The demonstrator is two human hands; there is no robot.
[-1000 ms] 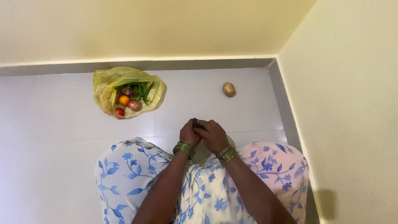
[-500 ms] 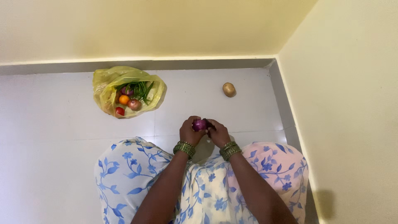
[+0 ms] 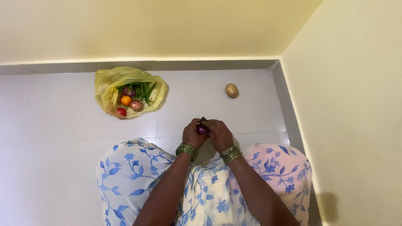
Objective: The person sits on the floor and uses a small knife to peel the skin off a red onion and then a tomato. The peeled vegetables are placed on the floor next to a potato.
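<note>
Purple onion (image 3: 202, 128) sits between both hands, held low in front of the person's knees and just above the pale tiled floor (image 3: 63, 125). The left hand (image 3: 193, 134) cups it from one side with fingers curled around it, and the right hand (image 3: 218, 134) closes over the other side, fingertips pressed on the top of the bulb, so only a small patch of glossy purple skin shows between them. Green bangles (image 3: 187, 150) ring both wrists.

Judging by the grip, the step in hand looks like peeling or picking at the onion's outer skin. The next move would call for one hand to hold the bulb firm while the other's fingertips catch an edge of the skin; no loose skin can be made out.

Beyond the hands, the person's lap is covered in white cloth with blue flowers (image 3: 134, 175). Farther off to the left, near the wall, lies an open yellow plastic bag (image 3: 109, 86) holding green beans (image 3: 142, 90), an orange fruit (image 3: 125, 100), another onion (image 3: 136, 105) and something red (image 3: 122, 111). A lone potato (image 3: 231, 90) rests on the floor to the right, well apart from the bag.
</note>
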